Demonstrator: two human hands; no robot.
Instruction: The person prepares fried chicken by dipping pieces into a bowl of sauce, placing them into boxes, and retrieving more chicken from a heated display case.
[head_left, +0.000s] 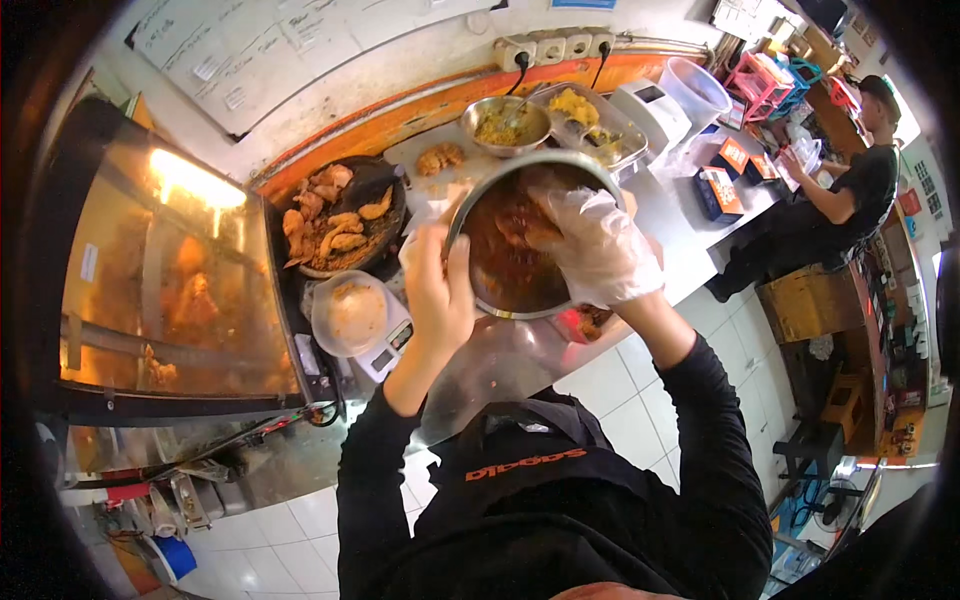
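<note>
A metal bowl (517, 309) with reddish-brown sauce is tilted up in front of me. My bare left hand (442, 289) grips its left rim, with the thumb at the edge. Inside the bowl is my right hand (600, 247), wearing a clear plastic glove. Its fingers reach into the sauce (510, 266) and are coated red-brown, so whether they hold a piece of food is unclear. Below my left wrist, a kitchen scale (386, 356) carries a translucent plastic bowl (351, 315) with crumbs. Partly hidden behind my right wrist is a red container (574, 324) with fried food.
A dark round stone mortar (390, 225) holds fried chicken pieces (345, 232). Behind stand a steel bowl (506, 127) of yellow-green food and a clear tray (630, 150). A lit food warmer (180, 277) fills the left. At right, a co-worker (862, 172) handles a plastic bag near printed boxes (720, 195).
</note>
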